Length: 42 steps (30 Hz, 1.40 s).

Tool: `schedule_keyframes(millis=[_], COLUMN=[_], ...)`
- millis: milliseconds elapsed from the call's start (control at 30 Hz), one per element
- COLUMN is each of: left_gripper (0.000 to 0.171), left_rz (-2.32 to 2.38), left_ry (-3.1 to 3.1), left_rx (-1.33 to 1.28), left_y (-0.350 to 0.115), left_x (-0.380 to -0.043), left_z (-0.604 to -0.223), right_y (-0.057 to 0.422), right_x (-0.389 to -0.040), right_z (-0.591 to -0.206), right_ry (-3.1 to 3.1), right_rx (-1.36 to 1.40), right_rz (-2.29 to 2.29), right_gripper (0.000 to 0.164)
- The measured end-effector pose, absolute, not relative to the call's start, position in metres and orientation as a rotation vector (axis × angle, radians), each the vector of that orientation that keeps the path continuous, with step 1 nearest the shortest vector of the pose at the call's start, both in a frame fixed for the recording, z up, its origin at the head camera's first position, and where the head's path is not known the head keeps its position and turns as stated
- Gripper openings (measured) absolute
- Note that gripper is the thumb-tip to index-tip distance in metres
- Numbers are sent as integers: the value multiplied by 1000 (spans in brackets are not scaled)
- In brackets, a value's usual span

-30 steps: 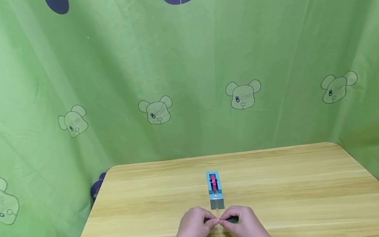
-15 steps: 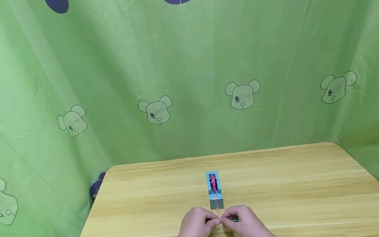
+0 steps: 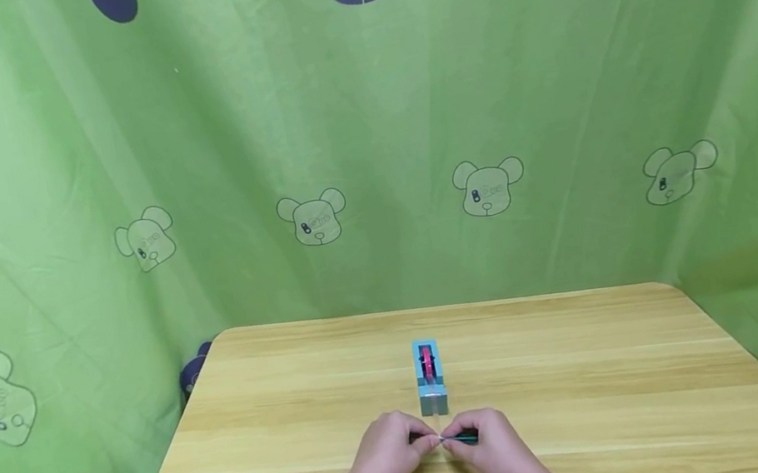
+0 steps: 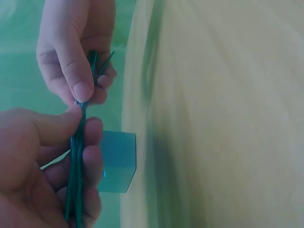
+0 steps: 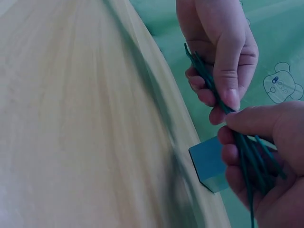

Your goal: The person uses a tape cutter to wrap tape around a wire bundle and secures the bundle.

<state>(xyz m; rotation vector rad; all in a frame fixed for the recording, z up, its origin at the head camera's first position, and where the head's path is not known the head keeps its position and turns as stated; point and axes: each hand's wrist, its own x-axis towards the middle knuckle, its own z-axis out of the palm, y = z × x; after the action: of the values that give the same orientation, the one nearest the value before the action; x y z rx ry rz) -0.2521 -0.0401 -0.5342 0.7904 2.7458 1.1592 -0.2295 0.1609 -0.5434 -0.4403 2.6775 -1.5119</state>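
Note:
Both hands meet in front of a blue tape dispenser [image 3: 434, 400], fingertips nearly touching. A bundle of thin dark green strands [image 5: 249, 154] runs from one hand to the other. My left hand [image 3: 389, 450] pinches it between thumb and fingers, and strands [image 4: 76, 164] lie along its palm. My right hand [image 3: 491, 447] pinches the bundle just beside, loose ends spreading in the palm. A clear strip of tape [image 3: 438, 424] stretches from the dispenser toward the fingertips; how it lies on the bundle is hidden.
The dispenser carries a pink tape roll [image 3: 427, 361] and stands on a light wooden table [image 3: 284, 388]. A green curtain [image 3: 373, 119] with bear prints hangs behind and on both sides.
The hands stay almost in place, with small finger movements at the bundle. More of the green strands shows at my right hand than half a second ago.

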Motion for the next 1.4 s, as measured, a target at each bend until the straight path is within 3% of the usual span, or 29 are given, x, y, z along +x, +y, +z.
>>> schedule_keyframes(millis=[533, 967, 1400], left_gripper=[33, 10, 5], left_rz=[1094, 1128, 1100], left_ry=[2641, 2747, 2884], left_rx=[735, 728, 752], left_y=[-42, -38, -34], left_x=[-259, -254, -253], left_z=[-530, -534, -539], right_y=[159, 160, 160], right_x=[-228, -229, -233], right_z=[-552, -551, -541], right_ry=[2930, 2856, 2822], right_rx=[-740, -592, -503], right_rz=[-1506, -1477, -1362], right_gripper=[17, 4, 6])
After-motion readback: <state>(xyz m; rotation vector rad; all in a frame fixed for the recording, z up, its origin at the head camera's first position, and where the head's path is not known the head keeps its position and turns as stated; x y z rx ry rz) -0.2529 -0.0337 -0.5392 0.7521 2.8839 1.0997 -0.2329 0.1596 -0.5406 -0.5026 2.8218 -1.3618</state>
